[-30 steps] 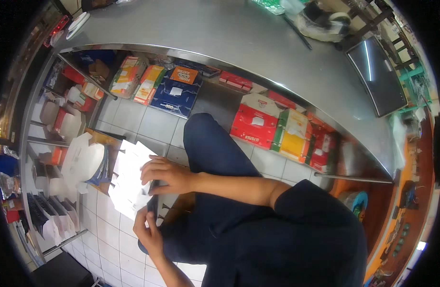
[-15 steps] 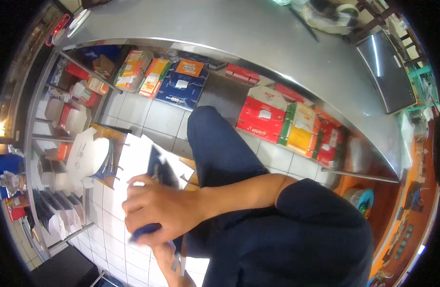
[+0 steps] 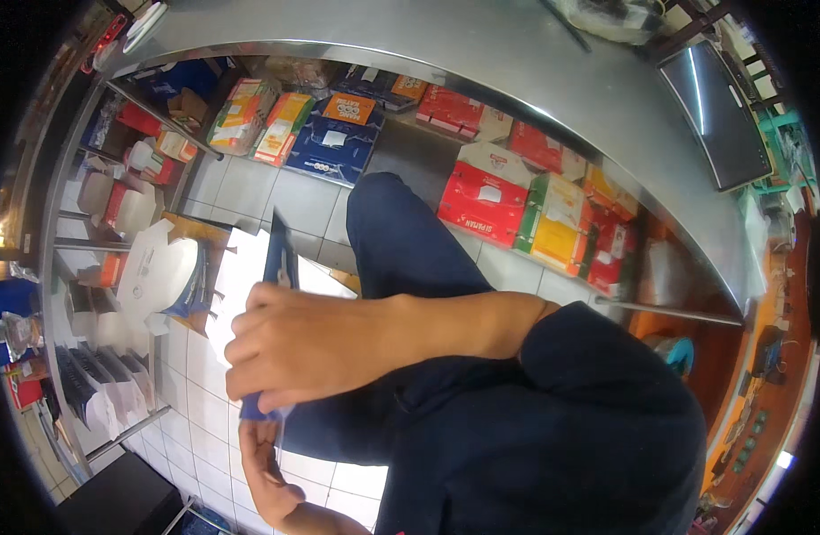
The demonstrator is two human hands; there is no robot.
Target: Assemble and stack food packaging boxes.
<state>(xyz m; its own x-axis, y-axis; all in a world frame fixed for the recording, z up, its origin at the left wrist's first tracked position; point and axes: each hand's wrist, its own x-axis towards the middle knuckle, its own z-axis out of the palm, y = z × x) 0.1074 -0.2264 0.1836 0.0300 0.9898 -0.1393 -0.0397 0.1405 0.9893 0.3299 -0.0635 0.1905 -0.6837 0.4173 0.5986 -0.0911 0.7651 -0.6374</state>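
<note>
A navy carton (image 3: 283,254), partly folded, is held between my hands to the left of my knee. My right hand (image 3: 312,343) reaches across from the right and closes over its middle, hiding most of it. Beneath, my left hand (image 3: 263,459) has its fingers bent up against the carton's lower end; their tips are partly hidden. Behind the carton lie white flat cardboard sheets (image 3: 236,272). Left of those is an opened white and navy food box (image 3: 160,276).
A steel counter (image 3: 410,45) spans the far side, with packed carton bundles (image 3: 334,138) in navy, red and yellow under it. Folded boxes fill a metal rack (image 3: 58,241) on the left. A black box (image 3: 120,499) stands at lower left. My bent knee (image 3: 383,201) rises mid-view.
My right hand has moved up slightly, still on the navy carton. My left hand has come into fuller view below it. The whole view has shifted a little.
</note>
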